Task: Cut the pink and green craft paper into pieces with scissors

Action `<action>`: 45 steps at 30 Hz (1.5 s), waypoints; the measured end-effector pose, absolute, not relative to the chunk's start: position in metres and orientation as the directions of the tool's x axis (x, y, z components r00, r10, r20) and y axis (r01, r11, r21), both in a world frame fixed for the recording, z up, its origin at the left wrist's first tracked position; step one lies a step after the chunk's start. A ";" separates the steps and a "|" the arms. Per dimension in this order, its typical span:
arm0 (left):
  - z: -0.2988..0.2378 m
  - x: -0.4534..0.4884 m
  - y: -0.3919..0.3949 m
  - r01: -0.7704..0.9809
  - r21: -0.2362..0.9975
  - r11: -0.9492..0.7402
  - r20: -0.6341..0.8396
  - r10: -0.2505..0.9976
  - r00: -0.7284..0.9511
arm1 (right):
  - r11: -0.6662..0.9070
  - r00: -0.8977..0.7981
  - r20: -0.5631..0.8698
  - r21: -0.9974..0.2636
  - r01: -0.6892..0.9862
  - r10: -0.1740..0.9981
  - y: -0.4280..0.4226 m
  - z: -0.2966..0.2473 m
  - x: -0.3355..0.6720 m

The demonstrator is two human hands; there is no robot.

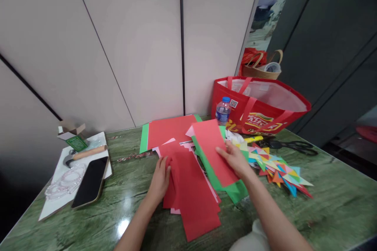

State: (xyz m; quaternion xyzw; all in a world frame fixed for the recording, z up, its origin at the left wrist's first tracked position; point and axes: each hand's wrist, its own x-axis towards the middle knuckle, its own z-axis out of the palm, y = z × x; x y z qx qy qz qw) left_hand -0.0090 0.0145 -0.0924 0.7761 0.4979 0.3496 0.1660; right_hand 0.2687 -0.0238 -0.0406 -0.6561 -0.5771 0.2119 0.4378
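Note:
My left hand (160, 178) grips the left edge of a red paper strip (171, 180), its fingers curled and the paper buckling slightly there. Beside and partly under it lie other red paper strips (198, 192), with pink edges showing beneath. My right hand (235, 159) holds a red paper rectangle (210, 151) by its right edge, tilted over green paper (235, 192). My right thumb rests on top of the rectangle; the fingers below are mostly hidden. Behind, a large red sheet (171, 129) lies on green and white ones.
On the green marbled table (126, 188), a phone (90, 182), hammer (85, 153), clear tubing (66, 182) and small box (73, 137) lie left. Colourful paper triangles (279, 168), black scissors (294, 146), a water bottle (223, 110) and a red bag (259, 106) stand right.

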 end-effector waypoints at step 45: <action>-0.087 -0.009 0.002 0.699 0.595 -0.397 0.113 0.902 0.416 | -0.454 0.494 -0.059 -0.498 0.738 0.868 -0.018 -0.045 0.287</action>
